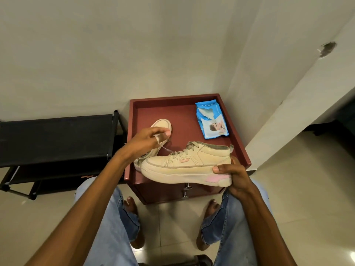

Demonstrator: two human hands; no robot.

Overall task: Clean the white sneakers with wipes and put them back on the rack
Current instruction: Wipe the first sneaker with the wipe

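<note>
**Two sneakers out, one held by its heel alone**

One slip is the worry here. The right hand (232, 177) wraps only the heel end of the cream-white high-top lace-up sneaker (184, 166), thumb across the sole's side, so the shoe looks toe-heavy. The left hand (146, 141) pinches a pale lace (167, 148) trailing from its eyelets. A firm tug could, I judge, twist the shoe loose onto the floor in front of the maroon wooden cabinet (172, 97). Whether that hand also holds a wipe I cannot tell.

The shoe hangs just over the cabinet's front edge, sole down. Its long axis runs along that edge, toe toward the cabinet's left side and the black fabric-shelved rack (57, 137) beyond, heel toward the right. The matching second sneaker (162, 125) lies on the left half of the cabinet's top, partly hidden under the left hand. The blue plastic pack of wipes (211, 120) lies at the back right corner.
</note>
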